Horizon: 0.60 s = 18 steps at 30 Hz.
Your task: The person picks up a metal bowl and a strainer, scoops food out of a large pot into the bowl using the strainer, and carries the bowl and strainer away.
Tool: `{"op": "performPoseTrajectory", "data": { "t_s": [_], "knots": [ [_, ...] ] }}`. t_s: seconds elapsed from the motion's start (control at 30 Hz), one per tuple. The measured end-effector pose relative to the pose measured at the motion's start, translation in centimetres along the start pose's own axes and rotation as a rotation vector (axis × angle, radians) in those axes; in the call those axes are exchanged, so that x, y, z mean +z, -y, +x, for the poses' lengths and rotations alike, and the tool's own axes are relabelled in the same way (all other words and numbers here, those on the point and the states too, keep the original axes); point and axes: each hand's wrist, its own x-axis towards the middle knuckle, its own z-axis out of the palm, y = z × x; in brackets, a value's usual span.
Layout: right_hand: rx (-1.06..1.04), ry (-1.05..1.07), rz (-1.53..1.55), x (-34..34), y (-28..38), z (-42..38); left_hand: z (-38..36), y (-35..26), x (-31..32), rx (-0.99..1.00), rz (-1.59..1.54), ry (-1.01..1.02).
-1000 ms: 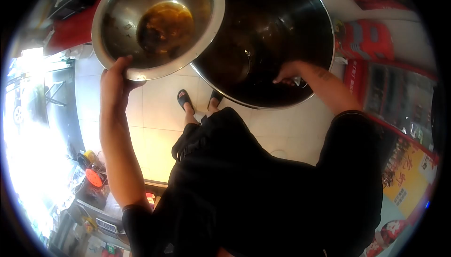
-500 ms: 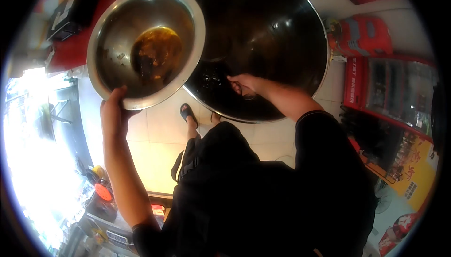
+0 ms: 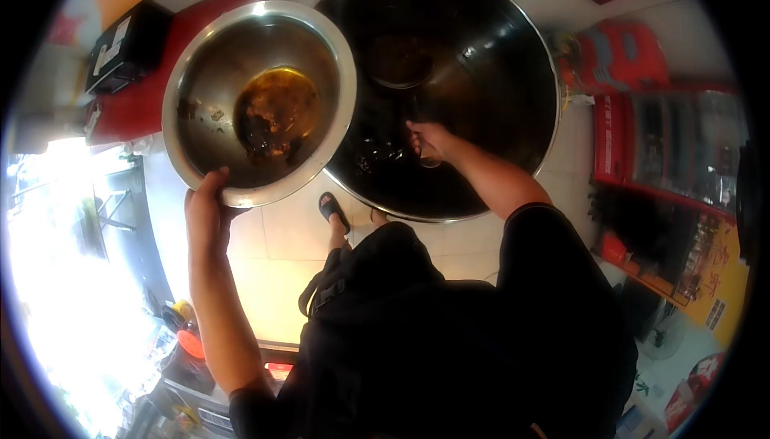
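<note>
My left hand [image 3: 210,213] grips the lower rim of a wide steel bowl [image 3: 192,141], thumb over the edge and fingers underneath. Brown, oily liquid with dark bits [image 3: 277,110] pools in the bowl, which is held up and overlaps the left side of a large dark round pot [image 3: 497,62]. Over the pot, my right hand [image 3: 427,142] is closed around the handle of a ladle [image 3: 399,62]. The ladle's round head shows dimly against the dark inside of the pot, farther from me than the hand. What the head contains is too dark to make out.
A red surface [image 3: 172,70] with a black box [image 3: 128,34] lies left of the bowl. To the right stand a red-framed glass display case [image 3: 682,146] and red-and-grey objects [image 3: 622,54]. My sandalled foot [image 3: 331,208] is on the tiled floor below the pot.
In view, bowl and pot sit slightly lower, partly from camera movement. The ladle's head, formerly mostly hidden beside the bowl, now shows farther right with my right hand.
</note>
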Motion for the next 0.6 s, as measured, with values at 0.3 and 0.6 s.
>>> {"op": "performPoseTrajectory", "data": {
  "t_s": [0.3,0.6],
  "knots": [
    [-0.074,-0.105,-0.066,0.4,1.1,-7.7,2.0,-0.5,-1.4,0.023,0.010,0.146],
    [-0.094,-0.084,-0.056,2.1,1.9,-18.6,2.6,-1.2,-1.9,-0.007,0.074,0.265]
  ]
}}
